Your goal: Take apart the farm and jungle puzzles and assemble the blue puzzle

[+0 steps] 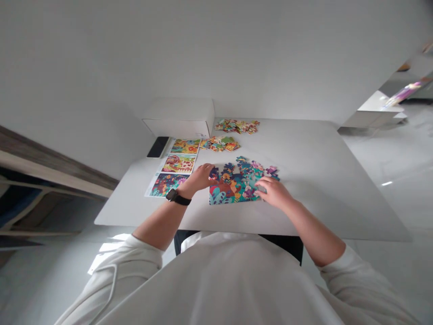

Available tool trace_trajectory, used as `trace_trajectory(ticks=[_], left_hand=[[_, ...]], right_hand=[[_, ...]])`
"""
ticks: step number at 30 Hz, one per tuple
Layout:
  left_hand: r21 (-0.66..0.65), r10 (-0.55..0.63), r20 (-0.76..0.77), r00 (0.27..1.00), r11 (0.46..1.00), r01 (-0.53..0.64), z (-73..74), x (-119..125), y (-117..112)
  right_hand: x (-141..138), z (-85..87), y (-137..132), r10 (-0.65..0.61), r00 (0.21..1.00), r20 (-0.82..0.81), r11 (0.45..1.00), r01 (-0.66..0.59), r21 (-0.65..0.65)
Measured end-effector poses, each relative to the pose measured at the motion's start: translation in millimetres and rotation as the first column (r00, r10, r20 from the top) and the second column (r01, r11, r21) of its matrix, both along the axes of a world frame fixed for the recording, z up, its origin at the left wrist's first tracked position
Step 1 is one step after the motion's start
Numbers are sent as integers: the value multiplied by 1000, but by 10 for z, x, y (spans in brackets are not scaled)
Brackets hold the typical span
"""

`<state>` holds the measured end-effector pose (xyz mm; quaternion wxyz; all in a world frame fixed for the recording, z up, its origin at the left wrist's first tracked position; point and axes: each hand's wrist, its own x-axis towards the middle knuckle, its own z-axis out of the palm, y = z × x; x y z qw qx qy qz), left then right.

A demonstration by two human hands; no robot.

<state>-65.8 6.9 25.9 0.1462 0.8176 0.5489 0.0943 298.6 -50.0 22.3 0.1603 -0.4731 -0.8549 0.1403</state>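
A partly joined colourful jigsaw (237,183) lies on the white table (321,180) in front of me. My left hand (200,176), with a black watch on its wrist, rests at the jigsaw's left edge, fingertips on a dark piece. My right hand (272,190) lies flat on the jigsaw's right side, fingers pressing on the pieces. Whether either hand pinches a loose piece cannot be told.
Two heaps of loose pieces (219,143) (237,125) lie farther back. A strip of three picture cards (176,164) sits at the left, with a black phone (158,146) and a white box (181,118) behind it. A white wall rises beyond the table.
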Motion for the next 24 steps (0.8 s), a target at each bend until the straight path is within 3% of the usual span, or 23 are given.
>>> trace_trajectory(ticks=[5, 9, 13, 18, 21, 24], left_hand=[[-31, -91, -31, 995, 995, 90, 45, -99, 92], [-100, -47, -6, 999, 994, 46, 107, -78, 232], [-271, -17, 193, 981, 960, 70, 94, -157, 347], [-542, 253, 482, 839, 839, 58, -67, -217, 295], [-568, 318, 584, 747, 818, 96, -129, -181, 225], [-462, 221, 644, 732, 875, 142, -117, -126, 132]], right_hand=[[-602, 59, 86, 233, 969, 78, 972, -231, -35], [-883, 37, 55, 277, 954, 112, 960, -269, -82], [-897, -6, 52, 272, 957, 101, 960, -262, -102], [-861, -27, 55, 271, 956, 111, 961, -262, -88], [-864, -25, 56, 275, 957, 97, 960, -267, -84], [-848, -19, 61, 277, 959, 67, 959, -271, -80]])
